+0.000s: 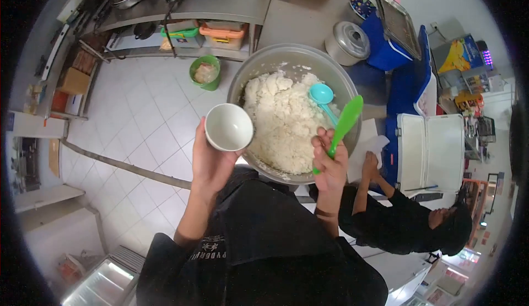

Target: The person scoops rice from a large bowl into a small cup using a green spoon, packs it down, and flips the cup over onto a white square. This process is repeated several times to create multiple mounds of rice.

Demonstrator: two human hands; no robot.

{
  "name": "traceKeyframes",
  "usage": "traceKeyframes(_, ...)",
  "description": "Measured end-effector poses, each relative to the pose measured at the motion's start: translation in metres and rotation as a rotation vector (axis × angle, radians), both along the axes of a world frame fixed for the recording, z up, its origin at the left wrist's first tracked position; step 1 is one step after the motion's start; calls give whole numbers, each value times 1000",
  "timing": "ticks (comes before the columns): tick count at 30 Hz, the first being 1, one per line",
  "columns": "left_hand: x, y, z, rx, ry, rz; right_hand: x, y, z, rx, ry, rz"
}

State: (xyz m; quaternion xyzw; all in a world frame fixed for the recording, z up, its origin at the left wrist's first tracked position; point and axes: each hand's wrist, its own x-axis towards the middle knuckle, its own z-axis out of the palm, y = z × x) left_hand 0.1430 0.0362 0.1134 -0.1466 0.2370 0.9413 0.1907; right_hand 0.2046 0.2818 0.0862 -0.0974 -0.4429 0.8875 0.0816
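My left hand (212, 160) is wrapped round a small white bowl (228, 128), whose inside looks bare. In my right hand (332, 165) is a green rice paddle (347, 121), its blade pointing up and away from me. Both hands are over the near part of a large metal pot (352, 85) full of white cooked rice (286, 121). A turquoise ladle (321, 94) lies on the rice at the right, its handle running toward my right hand, which hides the handle's end.
A co-worker (402, 218) in black stands at the right, hands on something white. Beyond the pot are a lidded metal pot (348, 41) and blue coolers (388, 55). An open white cooler lid (432, 151) is at right. A green bucket (205, 73) stands left of the pot.
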Motion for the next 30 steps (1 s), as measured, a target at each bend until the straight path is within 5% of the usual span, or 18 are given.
traceKeyframes(4,8,-31,-20,-11,-9,151,6,23,-12,16,-7,-18)
traceKeyframes(6,10,-42,-29,-40,-79,242,2,35,-8,492,-388,67)
traceKeyframes(7,11,-46,-36,-57,-104,249,-3,39,-15,493,-387,72)
traceKeyframes(9,14,-47,-43,-95,-143,284,-24,46,-40,1073,-293,149)
traceKeyframes(10,15,-48,-47,-132,-179,317,-35,43,-42,1074,-290,156)
traceKeyframes(12,17,-46,-55,-111,-202,317,-65,31,-45,1625,-344,243)
traceKeyframes(14,20,-44,-71,-86,-226,319,-103,11,-53,1835,-320,346)
traceKeyframes(19,37,-35,-95,-59,-360,234,-221,-23,-111,2054,-216,372)
traceKeyframes(21,42,-30,-81,28,-456,195,-255,-28,-128,2219,-78,663)
traceKeyframes(23,47,-32,-85,102,-373,154,-273,-26,-133,2095,-72,709)
traceKeyframes(27,54,-33,-79,186,-366,132,-263,-39,-137,1710,-108,1076)
traceKeyframes(30,46,-41,-79,215,-299,149,-198,-58,-146,1978,181,1073)
